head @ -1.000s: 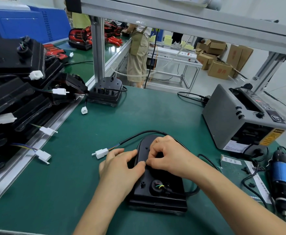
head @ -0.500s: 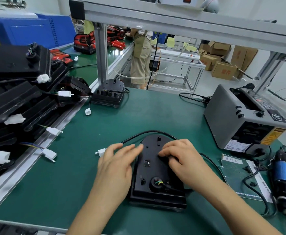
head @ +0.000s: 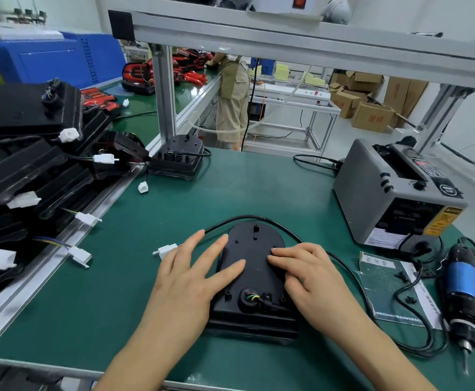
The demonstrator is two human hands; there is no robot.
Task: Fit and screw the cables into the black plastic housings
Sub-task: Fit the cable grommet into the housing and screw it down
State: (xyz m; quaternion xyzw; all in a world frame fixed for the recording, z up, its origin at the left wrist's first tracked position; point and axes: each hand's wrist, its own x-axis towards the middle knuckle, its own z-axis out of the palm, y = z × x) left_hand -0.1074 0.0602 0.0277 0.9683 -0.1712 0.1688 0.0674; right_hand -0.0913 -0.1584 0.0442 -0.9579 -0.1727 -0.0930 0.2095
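Screwdriver (head: 464, 286) lies at our right; left hand (head: 191, 280) and right hand (head: 315, 280) rest flat, released, on the housing (head: 254, 249).

1. The left hand (head: 191, 275) is bare, a slim hand with long, tapering fingers and a smooth back.
2. The right hand (head: 312, 280) is bare too, of the same slender build, with the knuckles showing as low ridges across its back.
3. The left forearm (head: 146, 348) is uncovered along its whole visible length, down to the lower edge of the view.
4. The right forearm (head: 371, 342) is likewise uncovered to the edge of the view.
5. The fingernails are too small to make out.
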